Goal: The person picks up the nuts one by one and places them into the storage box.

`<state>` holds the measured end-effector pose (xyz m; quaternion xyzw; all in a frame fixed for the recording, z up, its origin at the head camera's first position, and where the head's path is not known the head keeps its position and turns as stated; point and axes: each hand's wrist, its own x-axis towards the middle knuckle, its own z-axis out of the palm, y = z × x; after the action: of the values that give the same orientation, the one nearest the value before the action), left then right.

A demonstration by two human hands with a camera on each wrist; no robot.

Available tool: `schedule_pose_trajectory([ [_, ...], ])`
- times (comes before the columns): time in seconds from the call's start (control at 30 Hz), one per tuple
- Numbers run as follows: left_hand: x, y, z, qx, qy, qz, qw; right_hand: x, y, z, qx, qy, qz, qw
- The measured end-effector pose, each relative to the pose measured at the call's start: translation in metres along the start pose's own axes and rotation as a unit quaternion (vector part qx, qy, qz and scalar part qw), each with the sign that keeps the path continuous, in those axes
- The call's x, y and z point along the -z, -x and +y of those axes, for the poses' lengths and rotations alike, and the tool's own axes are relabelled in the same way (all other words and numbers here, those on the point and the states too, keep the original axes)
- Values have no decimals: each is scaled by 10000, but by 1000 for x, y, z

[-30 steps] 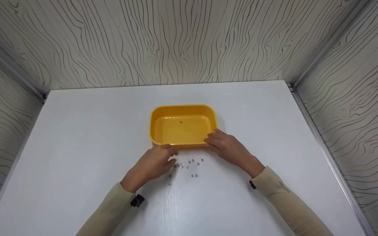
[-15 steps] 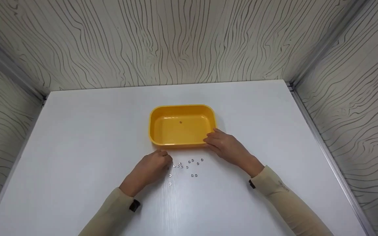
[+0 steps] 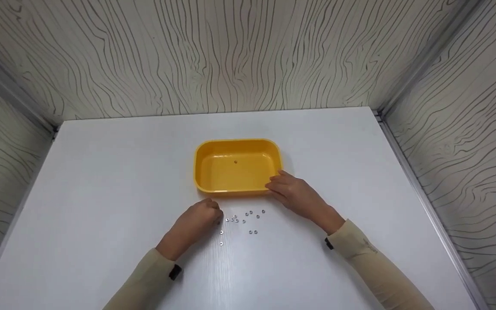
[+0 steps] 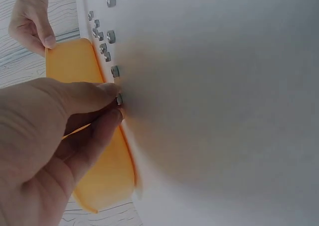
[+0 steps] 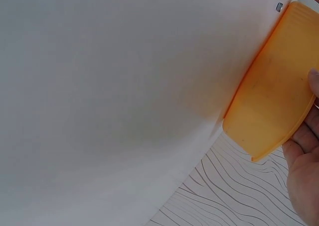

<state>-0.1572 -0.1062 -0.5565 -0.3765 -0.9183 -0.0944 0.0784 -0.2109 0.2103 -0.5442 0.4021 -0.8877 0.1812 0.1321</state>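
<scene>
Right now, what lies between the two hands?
Several small metal nuts lie on the table between left hand and right hand, in the head view.

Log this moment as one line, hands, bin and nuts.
Left hand: pinches nut at table; right hand: holds yellow bin at near right corner; other nuts: loose on table; inside bin: one small piece

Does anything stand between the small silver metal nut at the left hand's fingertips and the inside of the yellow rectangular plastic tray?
The near wall of the tray stands between its inside and the nut at the left hand. No loose object shows between.
</scene>
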Motion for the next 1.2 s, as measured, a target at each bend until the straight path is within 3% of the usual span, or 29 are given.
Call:
schedule_pose_trajectory([
  [0.17,-2,0,1,-202,-465,106,9987,-1,1,1,55,4,55,10000],
  [0.3,-3,0,3,-170,-616,182,9978,-1,1,1,87,9,130,9999],
  [0.47,-3,-1,7,21,-635,223,9977,-1,-1,1,32,46,85,9999],
  [0.67,-2,-2,9,162,-625,10,9979,-1,-1,0,-58,-29,-17,10000],
  [1.2,-2,-3,7,61,-563,97,9983,-1,-1,-1,-39,-74,4,10000],
])
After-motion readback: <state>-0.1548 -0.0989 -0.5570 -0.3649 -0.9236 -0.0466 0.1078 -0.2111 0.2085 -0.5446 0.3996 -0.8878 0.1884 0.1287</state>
